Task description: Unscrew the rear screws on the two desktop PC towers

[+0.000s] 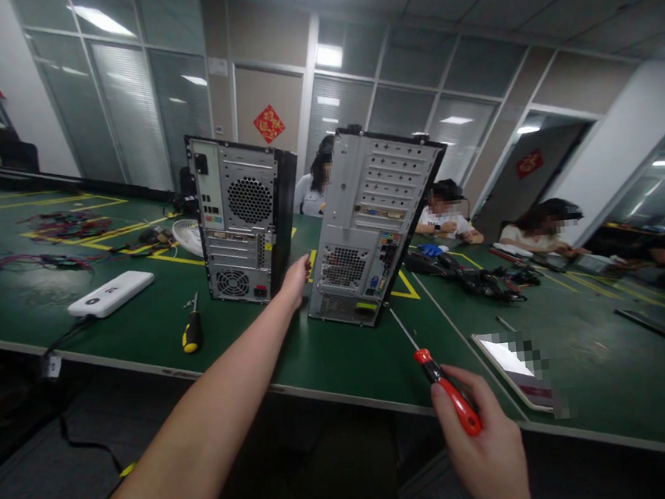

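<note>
Two computer towers stand upright with their back panels facing me: a smaller one (235,251) at the left and a larger, tilted-looking one (345,225) at the right. My left hand (299,280) reaches into the gap between them, close to the larger tower's lower left edge; its fingers are mostly hidden and I cannot make out whether they touch it. Closed around a red and black screwdriver (456,402), my right hand (485,431) is near the table's front edge, the shaft pointing toward the larger tower's base.
A yellow and black screwdriver (191,330) and a white power bank (112,294) lie left on the green table (344,366). A tablet (514,369) lies right. Black cables (470,279) and wire bundles (68,225) are farther back. Several people sit across the table.
</note>
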`<action>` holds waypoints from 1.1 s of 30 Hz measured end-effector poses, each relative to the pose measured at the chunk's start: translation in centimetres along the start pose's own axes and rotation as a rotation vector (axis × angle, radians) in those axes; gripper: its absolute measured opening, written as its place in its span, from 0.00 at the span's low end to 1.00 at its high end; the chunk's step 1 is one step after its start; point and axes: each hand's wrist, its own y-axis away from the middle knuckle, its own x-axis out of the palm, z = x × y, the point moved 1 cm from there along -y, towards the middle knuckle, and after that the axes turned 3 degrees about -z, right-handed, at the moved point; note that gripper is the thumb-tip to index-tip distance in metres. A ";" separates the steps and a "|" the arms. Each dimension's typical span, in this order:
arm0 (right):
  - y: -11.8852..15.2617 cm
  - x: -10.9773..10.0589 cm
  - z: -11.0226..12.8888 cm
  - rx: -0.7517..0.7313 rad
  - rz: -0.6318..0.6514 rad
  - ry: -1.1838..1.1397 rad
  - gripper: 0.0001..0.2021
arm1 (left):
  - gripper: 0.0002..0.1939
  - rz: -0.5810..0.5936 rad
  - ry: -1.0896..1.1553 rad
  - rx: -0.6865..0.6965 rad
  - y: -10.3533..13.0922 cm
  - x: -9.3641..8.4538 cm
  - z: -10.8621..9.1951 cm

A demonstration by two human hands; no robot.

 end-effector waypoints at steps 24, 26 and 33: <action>0.6 3.4 0.1 0.106 -0.003 0.031 0.23 | 0.22 0.222 -0.164 0.203 0.9 -1.1 3.1; 0.6 3.5 0.1 0.107 0.002 0.029 0.23 | 0.22 0.226 -0.159 0.201 0.9 -1.1 3.1; 0.5 3.8 -0.3 0.101 0.030 0.015 0.24 | 0.22 0.232 -0.170 0.195 0.8 -1.2 3.1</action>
